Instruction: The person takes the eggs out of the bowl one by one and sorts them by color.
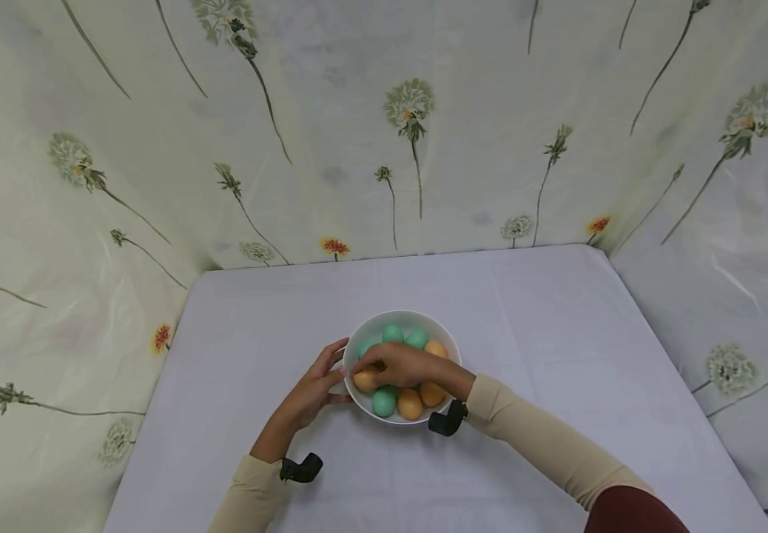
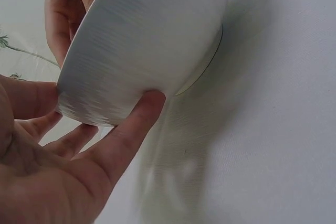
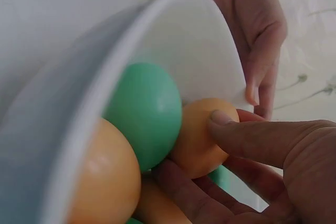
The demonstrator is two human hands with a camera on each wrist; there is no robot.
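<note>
A white bowl (image 1: 402, 423) on the table holds several green and orange balls. My right hand (image 1: 400, 364) reaches inside and pinches an orange ball (image 3: 202, 137) near the left wall, its thumb on top and fingers along the underside. A green ball (image 3: 149, 116) lies right beside that one, with another orange ball (image 3: 105, 177) nearer the camera. Outside the bowl, my left hand (image 1: 307, 394) rests on the left wall with fingers spread and mostly straight. In the left wrist view, its fingertips (image 2: 153, 98) press the outer wall and meet the rim.
A white cloth covers the table (image 1: 530, 311). Curtains (image 1: 331, 133) printed with dandelions and orange flowers stand along its back and both sides. Each wrist wears a black camera (image 1: 302, 468).
</note>
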